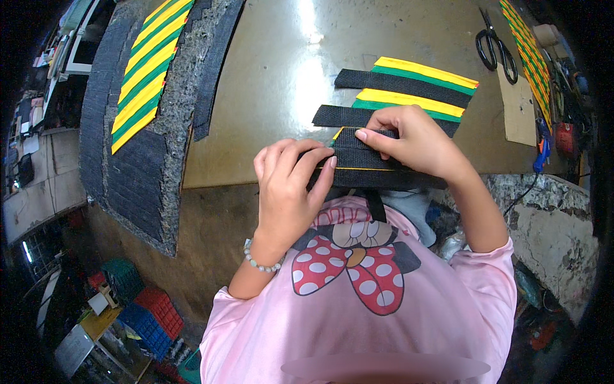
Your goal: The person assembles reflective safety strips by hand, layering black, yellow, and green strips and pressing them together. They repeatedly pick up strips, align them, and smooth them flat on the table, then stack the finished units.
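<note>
At the near edge of the table, black webbing strips [361, 157] lie one against another, with a thin yellow line between them. My left hand [286, 171] grips their left end, thumb and fingers closed around the edge. On top of the strips, the thumb and bent fingers of my right hand [409, 136] pinch the webbing; the fingertips underneath are partly hidden. A small yellow and green corner peeks out beside the left fingertips. Just beyond lie more black strips [403, 84], alternating with folded yellow and green bands [425, 72].
Black-handled scissors [495, 54] and a piece of cardboard [517, 105] lie at the right. A blue corded tool [542, 153] sits by the right edge. On the left, a striped yellow-green panel [153, 70] rests on a dark board [185, 70]. Crates [150, 317] stand at lower left.
</note>
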Motion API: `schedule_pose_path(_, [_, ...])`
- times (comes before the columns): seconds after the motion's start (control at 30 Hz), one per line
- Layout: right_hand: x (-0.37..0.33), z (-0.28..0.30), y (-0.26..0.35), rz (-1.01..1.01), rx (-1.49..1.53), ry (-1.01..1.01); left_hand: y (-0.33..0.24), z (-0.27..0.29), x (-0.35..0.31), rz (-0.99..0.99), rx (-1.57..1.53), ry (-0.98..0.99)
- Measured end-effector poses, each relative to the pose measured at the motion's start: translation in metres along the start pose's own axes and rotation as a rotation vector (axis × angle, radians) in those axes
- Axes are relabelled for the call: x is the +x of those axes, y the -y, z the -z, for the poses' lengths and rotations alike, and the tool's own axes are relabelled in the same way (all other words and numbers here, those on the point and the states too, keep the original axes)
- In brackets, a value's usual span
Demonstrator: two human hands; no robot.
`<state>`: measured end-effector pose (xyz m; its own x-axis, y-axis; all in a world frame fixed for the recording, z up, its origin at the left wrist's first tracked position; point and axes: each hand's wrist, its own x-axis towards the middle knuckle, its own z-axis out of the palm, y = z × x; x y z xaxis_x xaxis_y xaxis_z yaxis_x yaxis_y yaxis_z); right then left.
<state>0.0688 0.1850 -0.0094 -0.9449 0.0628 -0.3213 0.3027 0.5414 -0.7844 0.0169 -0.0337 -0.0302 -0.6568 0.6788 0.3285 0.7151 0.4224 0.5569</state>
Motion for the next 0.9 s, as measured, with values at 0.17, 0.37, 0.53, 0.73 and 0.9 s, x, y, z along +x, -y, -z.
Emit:
schedule_pose_path(0.17, [0.001, -0.002, -0.001, 0.024, -0.030, -0.020, -0.001, -0.006, 0.006, 0.089, -0.041, -0.054])
schedule_pose_path(0.37, [0.000, -0.002, -0.003, 0.079, -0.029, -0.023, -0.005, -0.013, 0.019, 0.186, 0.044, -0.077])
schedule_pose_path(0.53, [0.001, -0.003, -0.003, 0.106, -0.044, -0.043, -0.004, -0.016, 0.027, 0.208, 0.070, -0.085])
schedule_pose_path(0.73, [0.001, -0.002, -0.002, 0.145, -0.066, -0.065, -0.003, -0.016, 0.028, 0.200, 0.064, -0.034])
schedule_pose_path(0.9, [0.001, -0.003, -0.002, 0.150, -0.080, -0.085, -0.004, -0.016, 0.028, 0.203, 0.070, -0.020])
